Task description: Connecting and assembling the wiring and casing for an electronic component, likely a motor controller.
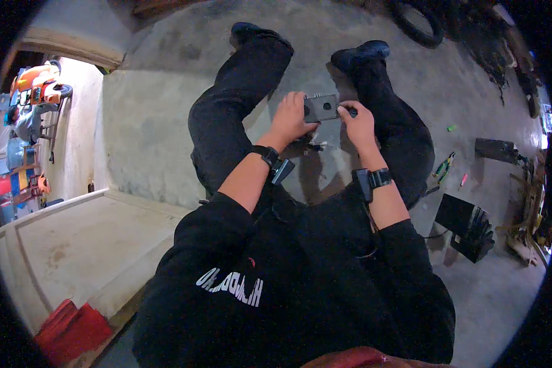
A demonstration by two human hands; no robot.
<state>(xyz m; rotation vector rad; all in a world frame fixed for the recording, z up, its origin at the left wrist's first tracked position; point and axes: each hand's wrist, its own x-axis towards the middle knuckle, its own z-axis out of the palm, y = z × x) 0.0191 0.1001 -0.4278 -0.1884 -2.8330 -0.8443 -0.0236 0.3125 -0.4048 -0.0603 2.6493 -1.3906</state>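
Observation:
Between my legs I hold up a flat grey rectangular casing with dark round spots on its face and small pins or teeth along its far edge. My left hand is closed around its left end, fingers over the far side and thumb along the near edge. At the right end my right hand is pinched, and a small dark thing shows at its fingertips, too small to name. Below the casing, small dark loose bits lie on the floor, partly in shadow.
To my right on the concrete floor lie green-handled pliers, a small pink item, a green bit, a black box-like unit and a dark block. A tyre lies far right. Red cloth rests at lower left.

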